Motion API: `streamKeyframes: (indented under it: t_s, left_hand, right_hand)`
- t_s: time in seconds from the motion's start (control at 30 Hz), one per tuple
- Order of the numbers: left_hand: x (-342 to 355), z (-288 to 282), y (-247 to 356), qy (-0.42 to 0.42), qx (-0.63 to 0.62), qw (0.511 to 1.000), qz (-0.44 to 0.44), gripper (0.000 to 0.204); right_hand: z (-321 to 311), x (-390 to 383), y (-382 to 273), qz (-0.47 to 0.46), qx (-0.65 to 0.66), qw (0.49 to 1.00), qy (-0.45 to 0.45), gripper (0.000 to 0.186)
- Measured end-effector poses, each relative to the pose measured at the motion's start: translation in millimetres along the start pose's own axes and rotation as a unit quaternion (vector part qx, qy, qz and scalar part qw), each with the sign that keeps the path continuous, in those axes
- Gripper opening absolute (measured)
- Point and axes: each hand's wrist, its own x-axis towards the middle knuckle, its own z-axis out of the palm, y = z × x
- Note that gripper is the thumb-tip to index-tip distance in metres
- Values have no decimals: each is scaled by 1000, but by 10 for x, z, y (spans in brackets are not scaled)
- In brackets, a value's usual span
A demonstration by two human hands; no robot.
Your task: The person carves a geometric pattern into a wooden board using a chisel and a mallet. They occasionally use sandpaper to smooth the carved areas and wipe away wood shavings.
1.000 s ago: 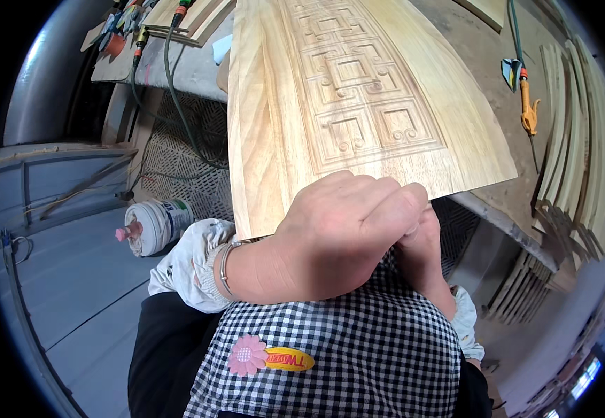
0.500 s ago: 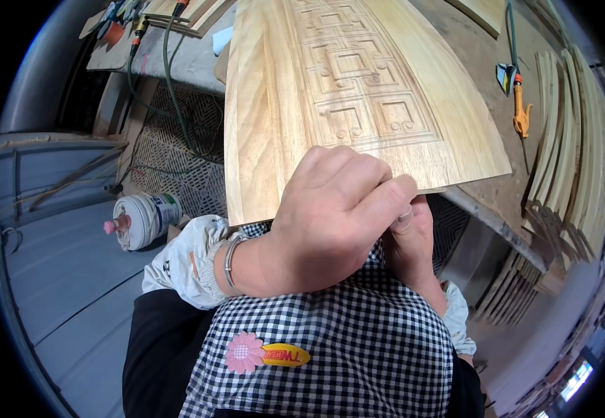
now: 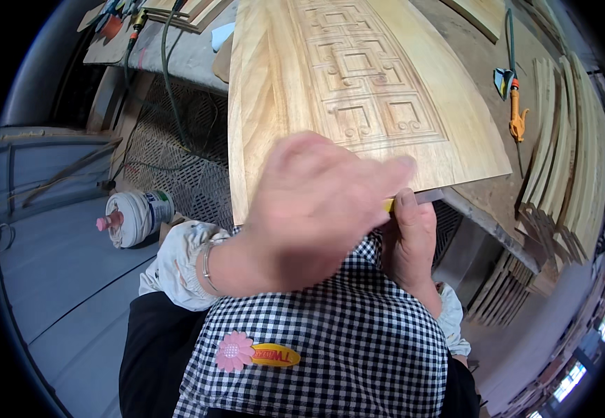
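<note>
A pale wooden panel [image 3: 469, 157] with a carved square-scroll band reaches toward me, its near edge at my hands. My left hand [image 3: 309, 209], a bracelet at its wrist, is smeared by motion over the panel's near left corner; its fingers cannot be read. Just right of it, my right hand [image 3: 414, 233] is closed below the panel's edge, thumb on top. Under that thumb lies a narrow flat-bladed tool [image 3: 428, 197], grey at its right end and yellow toward the left hand. Where its yellow end stops is hidden by the left hand.
An orange air blow gun [image 3: 518, 124] hangs on its hose at the right of the workbench [image 3: 487, 216]. Curved wooden strips [image 3: 560, 153] are stacked beyond it. A white bucket [image 3: 135, 217] stands on the left. Cables [image 3: 170, 90] trail down from the left bench.
My left hand has moved slightly up and left, away from my right thumb. The flat-bladed tool now shows between the hands.
</note>
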Motion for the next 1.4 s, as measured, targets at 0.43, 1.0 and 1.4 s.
streamKeyframes:
  t_s: [0.43,1.0,1.4]
  left_hand:
    - [-915,-159,-249,179,-700,543,-429,76]
    - [-856,-227,-206,188,-609,600,-484,68]
    - [-805,-312,-229,175,-628,590,-476,76]
  right_hand:
    - [20,-2,13,-10,6,1000,2,32]
    - [-2035,-365,-477,8,130,962,239,19]
    - [-569,1070,-1492,-332,-538,767,-110,17]
